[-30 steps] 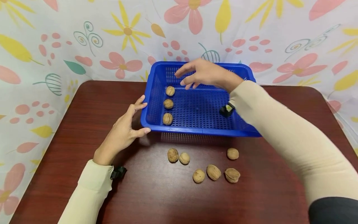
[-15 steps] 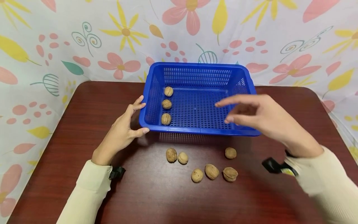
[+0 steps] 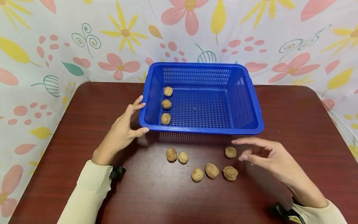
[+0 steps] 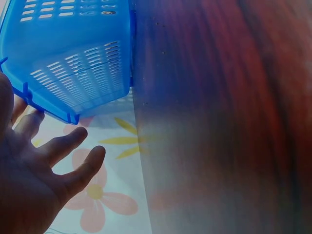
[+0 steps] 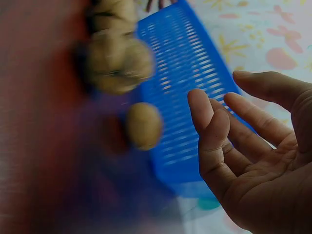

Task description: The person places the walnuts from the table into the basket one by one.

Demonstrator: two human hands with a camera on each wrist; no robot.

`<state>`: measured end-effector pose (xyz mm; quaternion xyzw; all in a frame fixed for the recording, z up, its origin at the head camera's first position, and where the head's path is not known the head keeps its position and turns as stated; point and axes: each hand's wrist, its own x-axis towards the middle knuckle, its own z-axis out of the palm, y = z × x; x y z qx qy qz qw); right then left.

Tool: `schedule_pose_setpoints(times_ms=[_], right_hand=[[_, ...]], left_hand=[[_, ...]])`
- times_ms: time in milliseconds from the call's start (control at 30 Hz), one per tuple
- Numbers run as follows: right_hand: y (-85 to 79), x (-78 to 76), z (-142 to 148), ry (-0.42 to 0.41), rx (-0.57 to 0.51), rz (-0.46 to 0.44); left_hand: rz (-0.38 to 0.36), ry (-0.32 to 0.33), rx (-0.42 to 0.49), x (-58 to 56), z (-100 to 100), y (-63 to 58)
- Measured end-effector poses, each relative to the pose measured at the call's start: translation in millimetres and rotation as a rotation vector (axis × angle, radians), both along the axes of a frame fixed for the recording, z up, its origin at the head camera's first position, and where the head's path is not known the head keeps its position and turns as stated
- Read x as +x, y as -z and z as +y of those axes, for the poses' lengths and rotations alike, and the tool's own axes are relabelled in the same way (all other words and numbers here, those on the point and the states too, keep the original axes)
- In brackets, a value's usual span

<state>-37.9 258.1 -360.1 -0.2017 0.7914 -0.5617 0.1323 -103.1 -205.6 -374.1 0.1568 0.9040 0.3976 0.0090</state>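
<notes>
A blue plastic basket (image 3: 199, 129) stands at the back of the table, with three walnuts (image 3: 166, 104) in a row along its left inner wall. My left hand (image 3: 120, 132) touches the basket's left rim, fingers spread and thumb at the front left corner. In the left wrist view, some fingers (image 4: 73, 141) stand off the rim. My right hand (image 3: 271, 158) is just right of a walnut (image 3: 230, 152) in front of the basket, fingers loosely bent and holding nothing. In the right wrist view, that walnut (image 5: 144, 126) sits beyond the fingertips.
Several more walnuts lie on the dark red-brown table (image 3: 156, 196): a pair (image 3: 171, 154) on the left and three in a row, with the middle walnut (image 3: 212, 170) slightly higher. A floral cloth (image 3: 179, 31) hangs behind the table.
My right hand has moved from over the basket, to the right and toward me, down beside the walnut at the front right. The left hand has stayed at the rim.
</notes>
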Motion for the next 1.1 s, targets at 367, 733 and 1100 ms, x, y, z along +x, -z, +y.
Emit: schedule_pose_setpoints(times_ms=[367,733,1100], right_hand=[[38.5,-1.7,2,0.029,-0.02,-0.073],[51.0,-4.6,-3,0.017,-0.004,-0.094],[50.2,-3.0,-7,0.033,0.053,-0.05]], left_hand=[[0.01,0.004,0.011,-1.1,0,0.9],[0.012,0.011,0.007,-1.8,0,0.7],[0.001,0.002,0.0,-0.6,-1,0.5]])
